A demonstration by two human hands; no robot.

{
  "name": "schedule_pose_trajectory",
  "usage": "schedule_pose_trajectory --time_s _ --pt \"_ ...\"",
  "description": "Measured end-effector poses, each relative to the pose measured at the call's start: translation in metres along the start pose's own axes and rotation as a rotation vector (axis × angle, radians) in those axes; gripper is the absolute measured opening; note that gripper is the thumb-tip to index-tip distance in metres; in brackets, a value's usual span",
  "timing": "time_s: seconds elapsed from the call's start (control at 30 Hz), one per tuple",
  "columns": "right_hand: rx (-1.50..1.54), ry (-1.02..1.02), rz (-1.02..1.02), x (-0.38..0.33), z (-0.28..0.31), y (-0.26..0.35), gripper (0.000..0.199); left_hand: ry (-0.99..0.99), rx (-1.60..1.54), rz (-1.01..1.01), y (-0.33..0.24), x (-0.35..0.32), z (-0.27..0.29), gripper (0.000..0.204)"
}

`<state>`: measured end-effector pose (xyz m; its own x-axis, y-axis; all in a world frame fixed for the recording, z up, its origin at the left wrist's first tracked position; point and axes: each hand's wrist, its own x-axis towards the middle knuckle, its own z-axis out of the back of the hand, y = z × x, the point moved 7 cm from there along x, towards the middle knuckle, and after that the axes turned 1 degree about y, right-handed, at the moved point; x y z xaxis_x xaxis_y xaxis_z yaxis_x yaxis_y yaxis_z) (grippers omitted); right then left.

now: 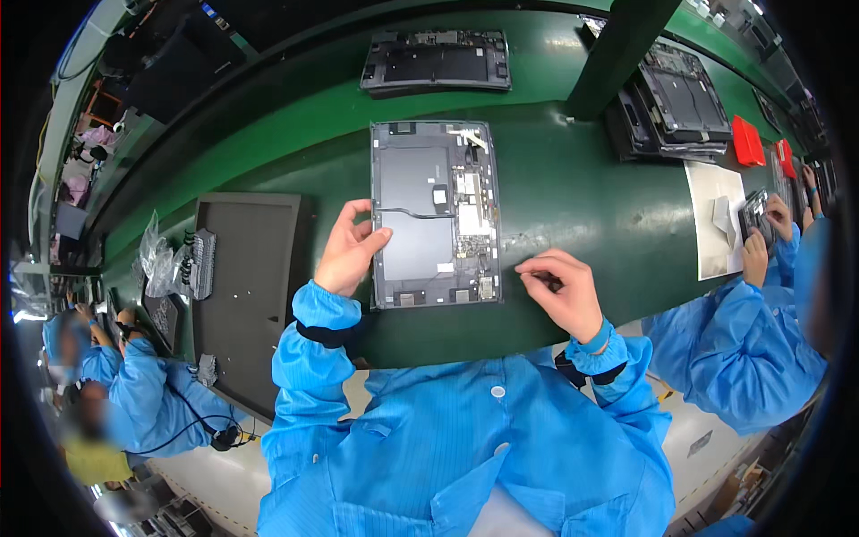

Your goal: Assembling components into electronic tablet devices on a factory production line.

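A grey tray (246, 295) lies at the left on the green belt (573, 197). Just right of it the left hand (347, 251) grips the left edge of the opened tablet (435, 213) — thumb on top, fingers curled behind. The tablet lies flat between the hands. Right of it, apart, the right hand (562, 294) rests on the belt, fingertips pinched — on what, I cannot tell.

right hand (565, 295) grip: pinched item too small to tell | co-worker's tray part (754, 215) half hidden
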<state>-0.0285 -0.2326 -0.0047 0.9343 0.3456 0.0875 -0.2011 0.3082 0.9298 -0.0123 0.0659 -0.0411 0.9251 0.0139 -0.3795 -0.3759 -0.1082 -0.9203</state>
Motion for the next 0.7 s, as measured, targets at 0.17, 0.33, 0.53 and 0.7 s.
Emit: schedule_pose_trajectory --time_s 0.17,0.33,0.53,0.7 --pt "-0.137 0.083 0.139 0.005 -0.026 0.005 0.024 -0.037 0.104 -0.074 0.012 0.008 0.006 0.046" --pt "-0.217 0.152 0.202 0.018 -0.046 0.007 0.025 -0.463 0.835 -0.622 -0.031 -0.018 0.004 0.03" --pt "-0.293 0.261 0.246 0.024 -0.055 0.014 0.024 -0.266 0.762 -0.619 -0.043 -0.039 -0.033 0.009" --pt "-0.408 0.345 0.258 0.028 -0.065 0.014 0.019 -0.148 0.768 -0.69 -0.036 -0.049 -0.054 0.009"
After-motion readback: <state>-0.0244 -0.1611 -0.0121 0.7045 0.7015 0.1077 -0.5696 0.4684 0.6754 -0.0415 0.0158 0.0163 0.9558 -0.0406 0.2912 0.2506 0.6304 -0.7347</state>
